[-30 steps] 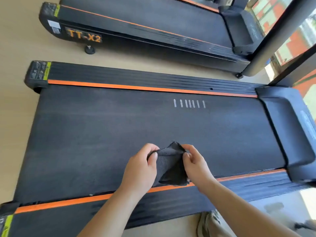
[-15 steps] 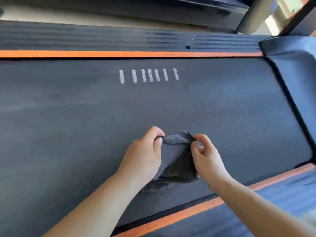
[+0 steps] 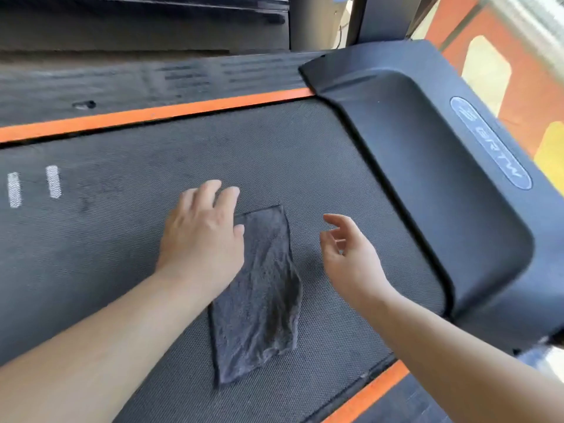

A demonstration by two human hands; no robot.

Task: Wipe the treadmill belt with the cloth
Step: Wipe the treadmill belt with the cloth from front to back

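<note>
Both hands are unclenched, left hand (image 3: 201, 236) flat on cloth (image 3: 262, 300), right hand (image 3: 351, 257) empty beside it.

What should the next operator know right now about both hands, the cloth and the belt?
Left hand: open, fingers straight, palm down over the cloth's far left edge.
Right hand: open, loosely curled, holding nothing, apart from the cloth on its right.
Cloth: spread flat on the treadmill belt, near the motor cover.
Done: cloth laid out.
Left: the wiping strokes; whether any of the belt is already wiped cannot be told.
</note>
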